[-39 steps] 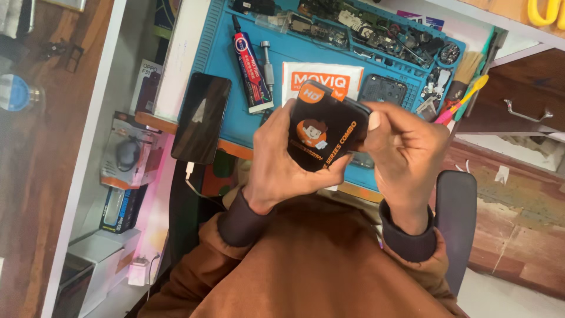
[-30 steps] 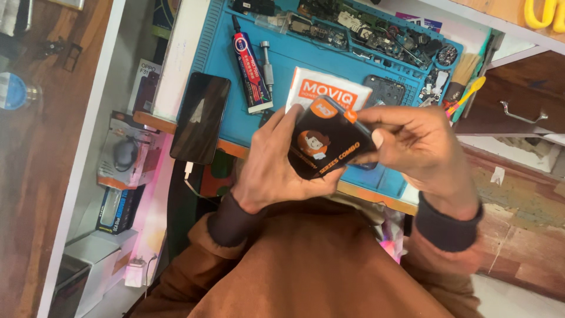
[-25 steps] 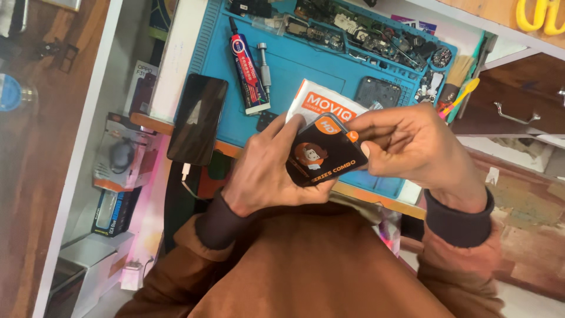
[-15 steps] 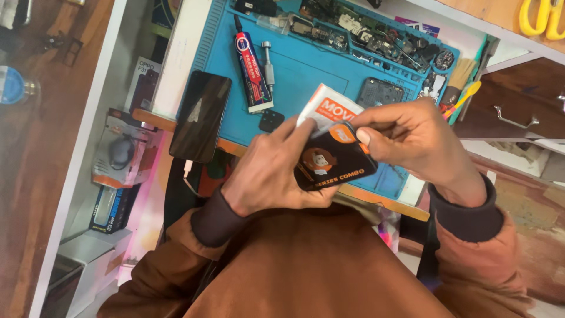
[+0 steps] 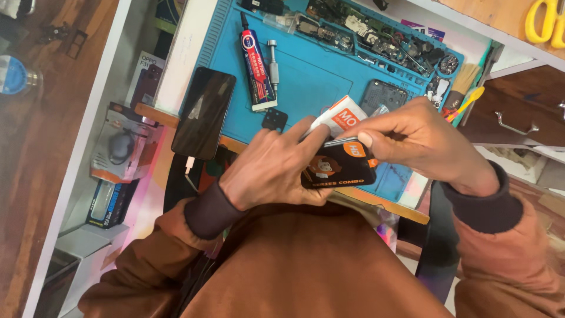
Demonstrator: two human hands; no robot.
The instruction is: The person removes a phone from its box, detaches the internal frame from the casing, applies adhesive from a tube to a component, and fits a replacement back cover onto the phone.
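Both hands hold a small black packet with an orange corner and a cartoon picture, just above the near edge of a blue work mat. My left hand grips the packet's left side from below. My right hand pinches its top edge, thumb on the orange corner. A white and orange flat package sticks up behind the black packet, between my fingers.
On the mat lie a glue tube, a metal screwdriver bit, a small black square part and a dark phone back cover. A black phone on a cable lies at the mat's left edge. Parts trays run along the top.
The black packet has turned from tilted to nearly level and dropped towards me. My right hand shifted from its right side to pinching the top edge.
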